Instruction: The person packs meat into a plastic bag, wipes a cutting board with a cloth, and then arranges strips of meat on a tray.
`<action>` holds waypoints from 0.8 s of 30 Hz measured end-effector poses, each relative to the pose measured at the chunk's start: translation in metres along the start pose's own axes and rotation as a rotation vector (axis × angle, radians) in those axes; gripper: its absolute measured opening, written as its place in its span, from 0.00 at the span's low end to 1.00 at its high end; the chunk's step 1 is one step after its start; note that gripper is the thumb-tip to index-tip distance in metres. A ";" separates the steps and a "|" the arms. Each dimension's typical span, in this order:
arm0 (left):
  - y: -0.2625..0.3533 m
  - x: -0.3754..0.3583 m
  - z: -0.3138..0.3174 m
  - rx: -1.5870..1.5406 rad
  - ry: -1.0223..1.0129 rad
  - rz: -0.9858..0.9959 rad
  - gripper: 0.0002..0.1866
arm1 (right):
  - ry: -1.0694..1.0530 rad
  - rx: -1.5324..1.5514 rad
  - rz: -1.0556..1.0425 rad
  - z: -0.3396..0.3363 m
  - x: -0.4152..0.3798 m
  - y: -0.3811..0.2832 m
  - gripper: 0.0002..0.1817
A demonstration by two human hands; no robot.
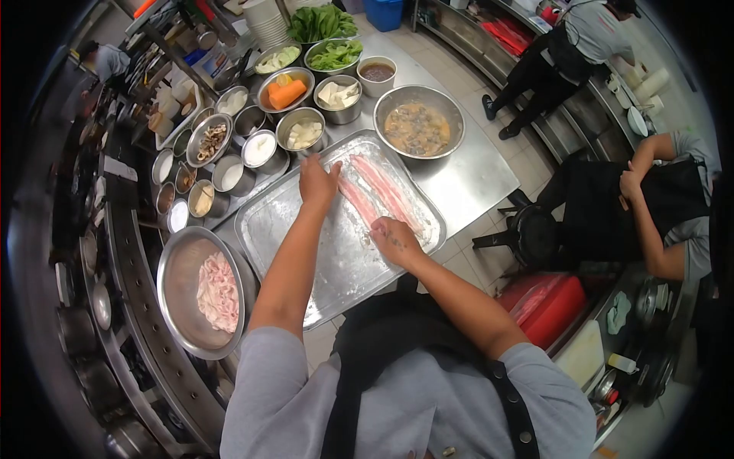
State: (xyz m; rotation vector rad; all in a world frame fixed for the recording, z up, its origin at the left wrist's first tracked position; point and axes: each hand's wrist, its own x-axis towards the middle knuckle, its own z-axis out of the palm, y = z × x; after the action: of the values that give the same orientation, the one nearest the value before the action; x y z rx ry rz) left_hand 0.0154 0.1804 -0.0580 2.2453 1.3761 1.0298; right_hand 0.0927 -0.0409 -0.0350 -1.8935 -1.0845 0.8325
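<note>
A metal tray dusted with white powder lies in front of me. Long pink-and-white strips of raw meat rest side by side on its right half. My left hand is at the far end of the leftmost meat strip, thumb and fingers closed at its tip. Around the near end of that same strip, the fingers of my right hand are curled, their tips partly hidden by the hand. The strip runs lengthwise between both hands, low over the tray.
A steel bowl of pale raw meat pieces stands left of the tray. Beyond it sits a big bowl of soupy mixture, with several metal containers of carrots, tofu-like blocks and greens. Co-workers stand at right.
</note>
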 end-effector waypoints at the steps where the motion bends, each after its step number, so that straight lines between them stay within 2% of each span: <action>1: 0.011 -0.004 -0.014 -0.017 -0.041 0.016 0.18 | 0.004 0.002 0.001 -0.001 -0.001 0.000 0.10; 3: 0.021 -0.019 -0.028 -0.033 -0.084 0.036 0.19 | -0.005 -0.081 0.001 -0.003 -0.005 -0.001 0.10; 5: 0.024 -0.035 -0.035 0.134 -0.526 0.270 0.21 | -0.029 -0.143 -0.004 -0.008 -0.010 0.001 0.09; 10: 0.028 -0.056 -0.046 0.073 -0.474 0.247 0.22 | -0.070 -0.401 -0.086 -0.021 -0.027 0.001 0.06; 12: 0.027 -0.060 -0.046 0.077 -0.443 0.241 0.23 | 0.023 -0.468 -0.232 -0.018 -0.029 -0.002 0.06; 15: 0.017 -0.072 -0.037 0.264 -0.536 0.150 0.35 | -0.054 -0.592 -0.330 -0.007 -0.025 0.003 0.07; 17: 0.019 -0.073 -0.044 0.286 -0.599 0.027 0.38 | -0.102 -0.554 -0.277 -0.004 -0.030 0.001 0.07; 18: 0.018 -0.072 -0.046 0.272 -0.614 0.025 0.38 | -0.147 -0.605 -0.273 -0.006 -0.032 -0.001 0.07; 19: 0.023 -0.070 -0.056 0.236 -0.608 0.034 0.38 | -0.180 -0.662 -0.263 -0.007 -0.031 -0.010 0.08; 20: 0.031 -0.070 -0.070 0.132 -0.514 0.034 0.36 | -0.201 -0.671 -0.296 -0.004 -0.029 -0.028 0.08; 21: 0.037 -0.069 -0.095 0.135 -0.491 0.014 0.36 | -0.210 -0.650 -0.253 -0.003 -0.031 -0.049 0.09; 22: 0.046 -0.067 -0.125 0.001 -0.416 0.046 0.33 | -0.215 -0.628 -0.203 -0.001 -0.033 -0.069 0.10; 23: 0.052 -0.066 -0.154 -0.130 -0.342 0.079 0.30 | -0.228 -0.635 -0.220 0.003 -0.032 -0.088 0.10; 24: 0.053 -0.065 -0.189 -0.126 -0.328 0.065 0.30 | -0.229 -0.580 -0.322 0.011 -0.029 -0.109 0.11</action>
State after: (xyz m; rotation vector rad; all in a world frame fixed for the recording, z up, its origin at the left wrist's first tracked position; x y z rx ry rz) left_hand -0.1036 0.0798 0.0769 2.2543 1.0771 0.7040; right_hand 0.0298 -0.0279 0.0581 -2.0209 -1.8739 0.5952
